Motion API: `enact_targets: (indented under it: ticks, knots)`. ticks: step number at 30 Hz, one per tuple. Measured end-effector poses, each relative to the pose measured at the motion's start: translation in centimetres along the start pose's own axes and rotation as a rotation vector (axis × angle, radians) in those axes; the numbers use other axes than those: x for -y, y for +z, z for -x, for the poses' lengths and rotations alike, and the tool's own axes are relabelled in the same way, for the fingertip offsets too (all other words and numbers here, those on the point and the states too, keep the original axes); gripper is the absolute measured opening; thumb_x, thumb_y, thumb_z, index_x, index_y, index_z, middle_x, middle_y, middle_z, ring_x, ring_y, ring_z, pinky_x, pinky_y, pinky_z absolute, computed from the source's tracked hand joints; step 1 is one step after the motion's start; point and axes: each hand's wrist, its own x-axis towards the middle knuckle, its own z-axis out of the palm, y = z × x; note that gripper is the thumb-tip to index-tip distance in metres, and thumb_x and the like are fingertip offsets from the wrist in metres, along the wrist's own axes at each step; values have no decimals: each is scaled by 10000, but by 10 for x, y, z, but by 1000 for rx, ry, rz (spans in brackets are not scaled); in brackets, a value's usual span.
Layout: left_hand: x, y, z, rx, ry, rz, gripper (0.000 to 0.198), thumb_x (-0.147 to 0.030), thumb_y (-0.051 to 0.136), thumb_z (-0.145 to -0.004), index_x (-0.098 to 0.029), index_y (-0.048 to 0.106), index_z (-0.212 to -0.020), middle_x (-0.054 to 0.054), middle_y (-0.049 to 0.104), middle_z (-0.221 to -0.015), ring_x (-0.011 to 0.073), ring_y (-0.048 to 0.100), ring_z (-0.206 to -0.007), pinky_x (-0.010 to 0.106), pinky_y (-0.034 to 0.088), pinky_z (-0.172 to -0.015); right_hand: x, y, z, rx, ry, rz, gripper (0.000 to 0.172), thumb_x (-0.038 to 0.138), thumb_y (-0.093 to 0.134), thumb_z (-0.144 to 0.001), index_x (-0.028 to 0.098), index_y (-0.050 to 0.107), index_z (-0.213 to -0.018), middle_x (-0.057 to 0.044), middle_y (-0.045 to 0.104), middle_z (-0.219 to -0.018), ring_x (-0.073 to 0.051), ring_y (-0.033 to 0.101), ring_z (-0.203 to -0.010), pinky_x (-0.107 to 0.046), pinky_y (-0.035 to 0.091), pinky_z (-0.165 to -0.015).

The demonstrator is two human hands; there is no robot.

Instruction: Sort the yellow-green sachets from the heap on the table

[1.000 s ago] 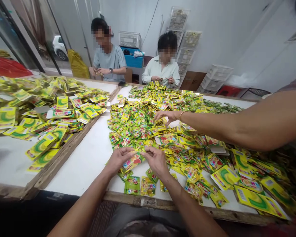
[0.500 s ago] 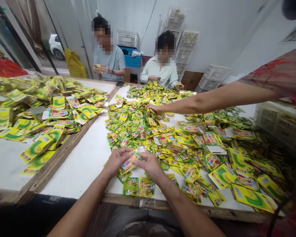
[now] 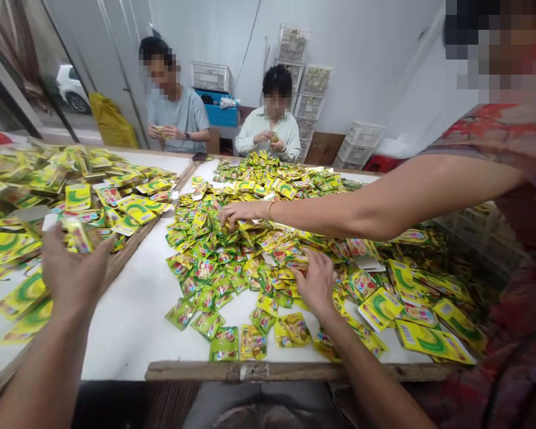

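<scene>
My left hand is over the left pile with its fingers spread. A small yellow-green carton, blurred, appears just past the fingers, loose from any grip. Beneath and beyond lies a heap of similar cartons. My right hand reaches over the heap in front of me, thumb and fingers apart, close to flat yellow cartons; its fingertips partly blend into the heap. Small shiny green sachets and yellow sachets lie near the front edge of the white table.
A co-worker's arm stretches across from the right, its hand in the sachets. Two people sit opposite, handling small packs. A wooden strip divides the tabletop. Plastic crates are stacked behind.
My hands have parted: the left moved to the left pile and let go of the carton, the right moved rightward over the heap. The co-worker's hand shifted left in view.
</scene>
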Motion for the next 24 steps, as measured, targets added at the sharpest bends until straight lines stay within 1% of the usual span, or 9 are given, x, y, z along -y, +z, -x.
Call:
enact_targets:
  ticks: [1,3,8,12,14,17,19,22,24]
  knots:
    - [0,-3,-5,-85,30,-70,892,-500,720,-611,-23,420,-1302,230,531,-1255,381,505,-1122,524,389,-938,-10,1,-2,14,-7,63,415,234,523,-784,162,527,-1193,-156,571,-1160,-352,399,-1117,-501,329,-873]
    - [-8,-4,2,-56,92,-99,876,-482,723,-617,-38,420,-1309,214,508,-1291,355,459,-1191,481,335,-1011,-22,4,-2,42,-43,124,329,194,498,-793,156,577,-1111,-150,601,-1074,-331,435,-1047,-465,330,-840]
    - [-44,9,84,449,442,195,607,-506,636,-710,-179,539,-1213,119,598,-1207,273,529,-1120,399,394,-971,9,-2,10,84,-272,20,218,140,438,-833,171,634,-924,-98,632,-915,-247,510,-905,-373,346,-801]
    - [-61,19,134,892,659,309,531,-410,660,-711,-222,570,-1200,102,606,-1213,288,512,-1141,407,371,-978,58,-6,27,332,-535,-190,240,131,449,-837,197,630,-980,-70,650,-907,-214,535,-873,-335,376,-782]
    - [-56,23,140,1050,571,262,392,-360,623,-744,-237,634,-1116,92,685,-1051,280,604,-982,364,435,-854,70,-1,31,426,-560,-282,291,139,470,-833,207,596,-1085,-60,661,-957,-202,555,-898,-326,394,-801]
    - [-35,27,135,1080,319,111,310,-389,616,-729,-231,697,-983,83,719,-832,284,644,-776,327,439,-686,65,12,24,435,-437,-246,407,232,571,-804,205,532,-1208,-91,625,-1145,-234,544,-1040,-376,389,-884]
    - [-22,29,129,1075,197,82,344,-425,638,-689,-213,705,-951,83,718,-828,293,639,-781,318,425,-670,54,20,15,468,-400,-157,405,243,625,-771,204,570,-1170,-101,614,-1183,-262,530,-1088,-400,384,-902]
    - [-14,30,128,1129,75,148,361,-447,658,-647,-205,705,-911,68,714,-874,280,629,-819,296,413,-680,43,29,7,512,-392,-115,191,194,537,-836,201,666,-976,-73,686,-1025,-230,590,-982,-349,417,-859]
    - [-15,30,130,1163,22,179,335,-452,656,-638,-199,704,-852,49,706,-806,261,620,-771,283,400,-653,42,33,8,472,-359,-117,221,194,470,-873,190,669,-969,-79,695,-987,-217,608,-938,-329,435,-838]
